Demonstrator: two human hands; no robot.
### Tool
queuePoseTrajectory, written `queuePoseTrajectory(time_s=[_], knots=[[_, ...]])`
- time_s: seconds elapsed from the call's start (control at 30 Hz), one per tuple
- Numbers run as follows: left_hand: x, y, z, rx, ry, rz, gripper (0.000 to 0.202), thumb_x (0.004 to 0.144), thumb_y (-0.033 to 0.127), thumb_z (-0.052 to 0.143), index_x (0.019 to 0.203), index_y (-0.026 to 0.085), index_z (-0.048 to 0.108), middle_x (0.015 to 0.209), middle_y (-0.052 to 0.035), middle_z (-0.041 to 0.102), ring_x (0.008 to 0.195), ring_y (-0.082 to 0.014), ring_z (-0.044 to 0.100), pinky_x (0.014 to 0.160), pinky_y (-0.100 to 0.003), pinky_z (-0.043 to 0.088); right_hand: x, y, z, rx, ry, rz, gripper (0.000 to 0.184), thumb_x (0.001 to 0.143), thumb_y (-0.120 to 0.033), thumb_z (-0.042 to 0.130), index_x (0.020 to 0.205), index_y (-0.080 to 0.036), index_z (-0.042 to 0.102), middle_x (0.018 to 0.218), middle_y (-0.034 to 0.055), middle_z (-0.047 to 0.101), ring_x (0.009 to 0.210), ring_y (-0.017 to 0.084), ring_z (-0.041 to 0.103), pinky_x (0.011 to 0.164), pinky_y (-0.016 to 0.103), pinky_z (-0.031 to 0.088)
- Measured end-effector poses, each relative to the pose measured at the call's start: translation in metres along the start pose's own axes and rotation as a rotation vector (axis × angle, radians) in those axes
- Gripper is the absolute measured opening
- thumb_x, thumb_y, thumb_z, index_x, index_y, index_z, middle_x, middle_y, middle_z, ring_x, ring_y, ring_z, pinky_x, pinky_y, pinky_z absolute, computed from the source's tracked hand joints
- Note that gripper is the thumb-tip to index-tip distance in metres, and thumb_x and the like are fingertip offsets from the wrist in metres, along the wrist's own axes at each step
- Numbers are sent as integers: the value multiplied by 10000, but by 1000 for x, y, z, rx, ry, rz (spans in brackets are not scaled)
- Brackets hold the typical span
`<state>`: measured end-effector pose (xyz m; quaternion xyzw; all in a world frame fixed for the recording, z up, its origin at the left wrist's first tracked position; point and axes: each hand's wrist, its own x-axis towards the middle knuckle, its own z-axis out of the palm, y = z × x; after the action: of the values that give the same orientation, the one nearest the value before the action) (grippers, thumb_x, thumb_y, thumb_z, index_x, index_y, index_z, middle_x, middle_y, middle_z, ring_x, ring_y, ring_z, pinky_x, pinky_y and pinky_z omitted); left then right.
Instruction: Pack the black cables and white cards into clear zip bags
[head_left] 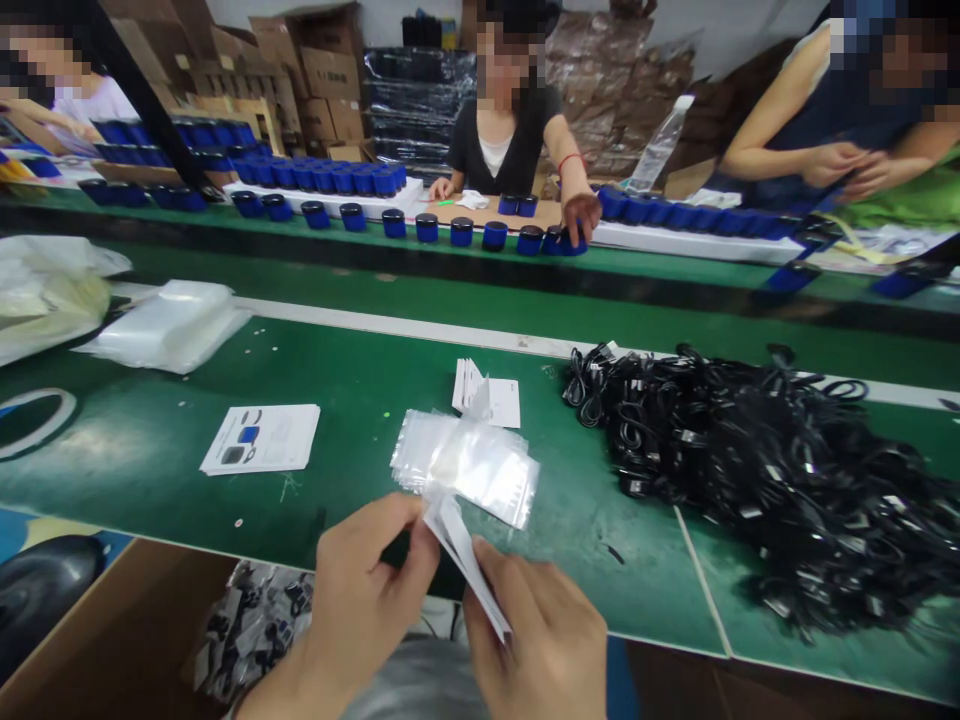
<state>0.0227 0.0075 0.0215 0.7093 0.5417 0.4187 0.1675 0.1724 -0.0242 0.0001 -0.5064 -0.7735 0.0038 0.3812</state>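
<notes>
The left hand (367, 590), low in mid-frame, pinches the near edge of a clear bag (480, 465), seemingly to steady its mouth, while the right hand (544, 630) pinches folded white slips (469, 560) angled up towards it. Whether the slips' tips lie inside the see-through film is hard to tell; both wrists are cut off at the bottom edge.

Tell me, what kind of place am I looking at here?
Probably a factory packing line. Rows of blue round units stand along the far bench, a heap of black cables lies on the green table, and the left hand and right hand hold a clear bag and folded leaflets.
</notes>
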Motion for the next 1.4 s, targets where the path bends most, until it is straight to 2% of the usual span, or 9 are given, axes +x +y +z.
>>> queuePoseTrajectory(time_s=[0.23,0.37,0.5,0.63,0.77,0.9,1.03,1.1,1.4], knots=[[-14,-2,10,204,-131,342,255,869,106,447,638,179,527,558,14,481,531,-130,431,487,-249,321,5,-2,-13,100,-357,176,243,846,-119,383,935,-159,606,690,32,684,557,194,648,495,276,430],[-18,-7,6,228,-236,311,154,839,120,454,736,174,556,728,-11,485,605,-124,483,494,-213,367,5,5,-27,276,-467,172,326,883,-123,388,1150,-176,567,858,50,719,668,193,689,577,257,500],[-21,-8,1,199,-265,269,133,832,116,459,739,180,530,819,-13,434,630,-108,496,526,-208,427,8,8,-27,305,-309,267,167,879,-184,505,1020,-201,591,850,45,673,717,197,657,616,276,514],[-26,0,0,112,-262,214,141,823,95,448,745,193,512,841,-13,440,666,-112,510,563,-214,457,12,5,-6,509,-190,402,300,810,-115,539,1101,-178,566,896,41,661,706,144,635,656,244,509],[-28,7,2,6,-371,171,157,791,83,450,694,201,482,827,-9,481,703,-119,550,592,-196,475,17,5,12,569,-311,455,182,751,-22,545,729,-175,641,661,-24,631,611,116,595,566,194,442],[-21,-1,6,-23,-464,7,161,831,129,415,708,214,475,817,1,514,691,-125,577,619,-206,483,33,34,-8,552,-517,340,195,789,-61,577,890,-196,675,771,-16,681,642,116,621,579,193,464],[-12,-11,13,-55,-530,-121,232,872,142,374,661,214,435,797,17,532,618,-103,550,579,-195,453,60,94,-41,-348,-41,463,170,841,-175,554,970,-155,663,892,99,630,756,224,604,633,327,483],[-9,-13,16,-49,-539,-139,247,876,149,369,651,208,452,802,15,551,605,-101,549,572,-199,447,70,122,-50,-498,32,494,143,815,-140,536,889,-121,657,880,157,585,820,294,565,611,370,458],[-4,-11,18,-19,-540,-164,255,866,153,358,639,199,466,747,14,539,591,-111,527,559,-225,418,62,155,-40,-238,83,378,56,817,-237,531,801,-185,547,850,101,604,853,266,555,800,425,440]])
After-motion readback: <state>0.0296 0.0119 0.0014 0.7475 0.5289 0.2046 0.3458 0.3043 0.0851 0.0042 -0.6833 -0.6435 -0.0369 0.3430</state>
